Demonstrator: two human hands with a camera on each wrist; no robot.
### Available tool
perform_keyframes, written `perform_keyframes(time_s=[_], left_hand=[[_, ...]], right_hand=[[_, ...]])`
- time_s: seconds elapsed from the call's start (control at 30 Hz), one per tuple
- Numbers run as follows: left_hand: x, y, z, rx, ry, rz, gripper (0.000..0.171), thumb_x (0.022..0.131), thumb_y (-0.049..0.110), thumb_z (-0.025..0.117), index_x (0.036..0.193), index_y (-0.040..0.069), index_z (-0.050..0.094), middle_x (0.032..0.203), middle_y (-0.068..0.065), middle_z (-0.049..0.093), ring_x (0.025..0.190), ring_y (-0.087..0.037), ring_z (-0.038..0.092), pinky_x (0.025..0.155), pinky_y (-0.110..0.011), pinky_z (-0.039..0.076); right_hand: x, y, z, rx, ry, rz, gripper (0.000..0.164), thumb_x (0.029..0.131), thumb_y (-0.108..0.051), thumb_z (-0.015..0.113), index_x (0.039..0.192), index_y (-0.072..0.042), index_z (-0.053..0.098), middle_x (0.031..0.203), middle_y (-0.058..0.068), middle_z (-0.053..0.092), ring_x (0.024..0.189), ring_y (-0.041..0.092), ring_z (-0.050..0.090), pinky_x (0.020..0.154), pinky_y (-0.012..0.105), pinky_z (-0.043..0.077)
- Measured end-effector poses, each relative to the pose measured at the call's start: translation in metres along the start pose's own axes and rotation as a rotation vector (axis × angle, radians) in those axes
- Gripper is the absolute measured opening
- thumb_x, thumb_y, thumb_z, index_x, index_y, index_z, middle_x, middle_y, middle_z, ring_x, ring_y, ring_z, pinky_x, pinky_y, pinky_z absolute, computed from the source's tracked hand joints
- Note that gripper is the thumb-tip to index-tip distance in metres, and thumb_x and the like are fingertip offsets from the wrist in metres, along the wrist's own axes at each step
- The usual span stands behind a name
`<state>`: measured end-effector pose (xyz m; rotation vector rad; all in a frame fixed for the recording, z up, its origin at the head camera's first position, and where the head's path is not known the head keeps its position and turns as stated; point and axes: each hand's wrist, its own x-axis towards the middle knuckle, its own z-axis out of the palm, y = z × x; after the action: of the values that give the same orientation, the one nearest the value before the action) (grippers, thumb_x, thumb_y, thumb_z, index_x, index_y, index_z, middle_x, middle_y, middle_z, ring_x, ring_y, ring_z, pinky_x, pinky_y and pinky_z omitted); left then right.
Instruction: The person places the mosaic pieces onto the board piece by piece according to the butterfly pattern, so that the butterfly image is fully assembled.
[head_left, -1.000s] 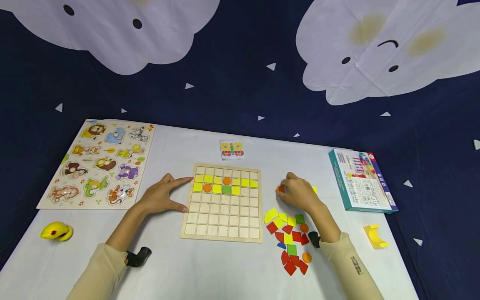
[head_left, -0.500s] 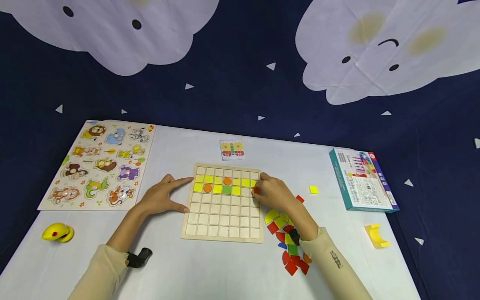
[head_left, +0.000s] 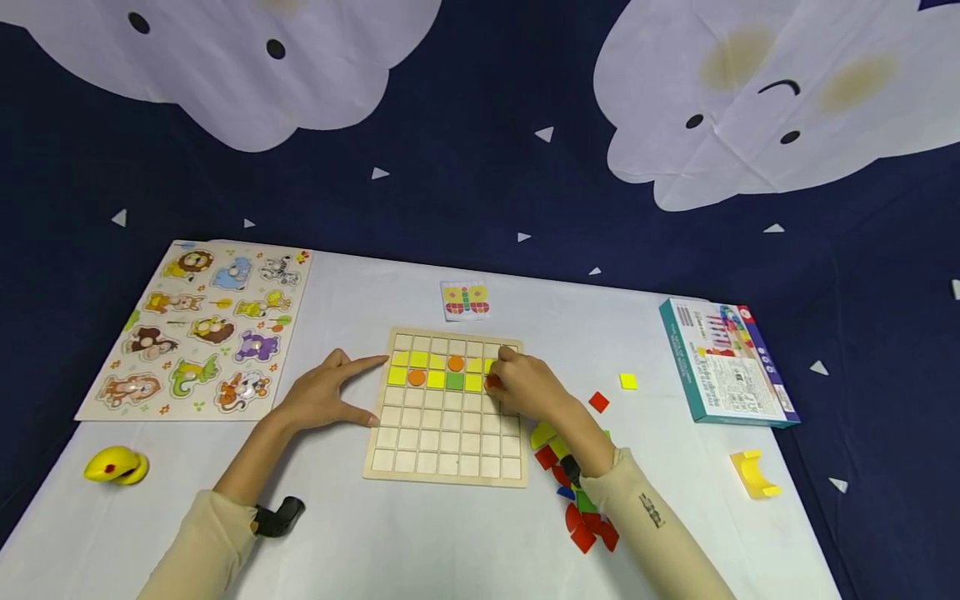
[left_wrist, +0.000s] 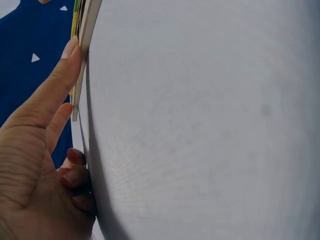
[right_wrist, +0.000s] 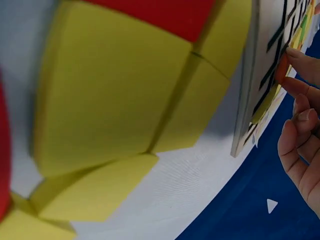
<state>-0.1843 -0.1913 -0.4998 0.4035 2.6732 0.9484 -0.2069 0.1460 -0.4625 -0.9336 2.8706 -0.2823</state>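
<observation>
In the head view, a wooden grid board (head_left: 447,440) lies mid-table, its upper rows bearing yellow pieces, two orange discs (head_left: 417,377) and a green square (head_left: 454,381). My left hand (head_left: 318,393) rests at the board's left edge, thumb and index finger spread and touching it, other fingers bent under. My right hand (head_left: 531,385) pinches an orange disc (right_wrist: 282,69) between thumb and index finger, over the second row on the right. It hides the cells there. Whether the disc touches the board, I cannot tell.
A butterfly pattern card (head_left: 465,301) lies behind the board. Loose coloured pieces (head_left: 584,538) spread at right, partly under my forearm, with a yellow square (head_left: 627,381) apart. An animal puzzle (head_left: 197,333), yellow toy (head_left: 116,465), box (head_left: 727,362) and yellow curved piece (head_left: 753,473) stand farther out.
My right hand has carried the orange disc leftward from the right of the board to above its second row. My left hand has stayed at the board's edge.
</observation>
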Motion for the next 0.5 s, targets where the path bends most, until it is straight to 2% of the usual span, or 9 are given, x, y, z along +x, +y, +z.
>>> perform_keyframes(time_s=[0.3, 0.5], left_hand=[[0.0004, 0.0013, -0.0007, 0.006, 0.000, 0.004, 0.100, 0.060, 0.046, 0.092, 0.147, 0.024, 0.049, 0.091, -0.005, 0.037, 0.071, -0.018, 0.036, 0.063, -0.031, 0.031], [-0.0004, 0.0001, 0.0002, 0.003, 0.000, -0.002, 0.099, 0.060, 0.046, 0.092, 0.147, 0.025, 0.050, 0.091, -0.005, 0.037, 0.071, -0.018, 0.036, 0.063, -0.032, 0.031]], right_hand=[[-0.0015, 0.0022, 0.0024, 0.056, 0.022, 0.007, 0.013, 0.087, -0.017, 0.077, 0.091, -0.006, 0.071, 0.085, 0.003, 0.059, 0.070, 0.013, 0.053, 0.067, 0.028, 0.049], [-0.0058, 0.0044, -0.0039, 0.068, 0.020, 0.023, 0.020, 0.087, -0.022, 0.078, 0.100, -0.006, 0.076, 0.089, 0.003, 0.060, 0.071, 0.012, 0.053, 0.069, 0.029, 0.049]])
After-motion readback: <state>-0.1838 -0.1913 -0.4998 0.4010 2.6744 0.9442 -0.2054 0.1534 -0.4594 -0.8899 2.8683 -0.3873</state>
